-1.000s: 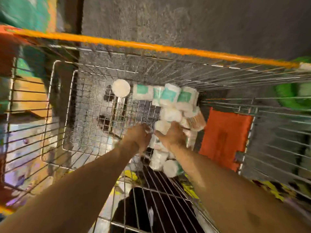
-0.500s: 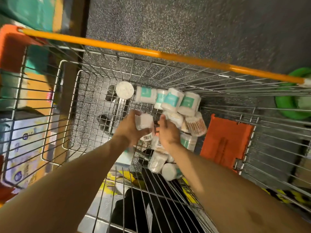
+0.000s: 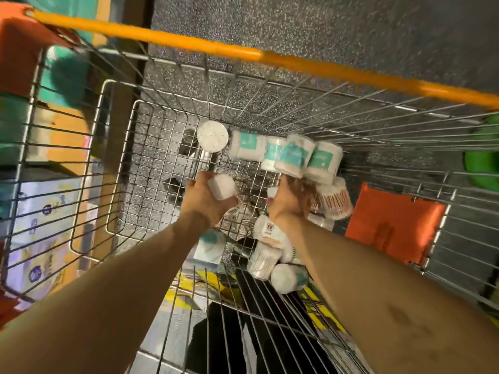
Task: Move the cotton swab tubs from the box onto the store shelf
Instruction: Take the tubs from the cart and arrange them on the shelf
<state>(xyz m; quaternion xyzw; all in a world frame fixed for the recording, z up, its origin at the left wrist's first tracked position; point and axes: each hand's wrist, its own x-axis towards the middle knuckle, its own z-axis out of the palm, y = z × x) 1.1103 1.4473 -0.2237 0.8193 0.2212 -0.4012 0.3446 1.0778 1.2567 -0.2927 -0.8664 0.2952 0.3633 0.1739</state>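
Observation:
Both my arms reach down into a wire shopping cart (image 3: pixel 118 163). My left hand (image 3: pixel 208 201) grips a white cotton swab tub (image 3: pixel 222 186), lifted above the cart floor. My right hand (image 3: pixel 290 201) is curled round another tub, mostly hidden under its fingers. A row of tubs with teal labels (image 3: pixel 295 155) lies along the cart's far side, one standing with its white lid (image 3: pixel 212 136) up. More tubs (image 3: pixel 266 255) are piled under my right wrist, and one with red-tipped swabs (image 3: pixel 336 202) lies to the right.
The cart's orange handle bar (image 3: pixel 243 52) crosses the top. An orange flap (image 3: pixel 391 225) hangs on the cart's right side. Shelved goods and boxes (image 3: pixel 40 211) show through the left wall. Something green (image 3: pixel 483 163) sits at the right. Speckled dark floor lies beyond.
Both hands have risen from the pile. My left hand took a tub and lifted it; my right hand closed round another and moved slightly right.

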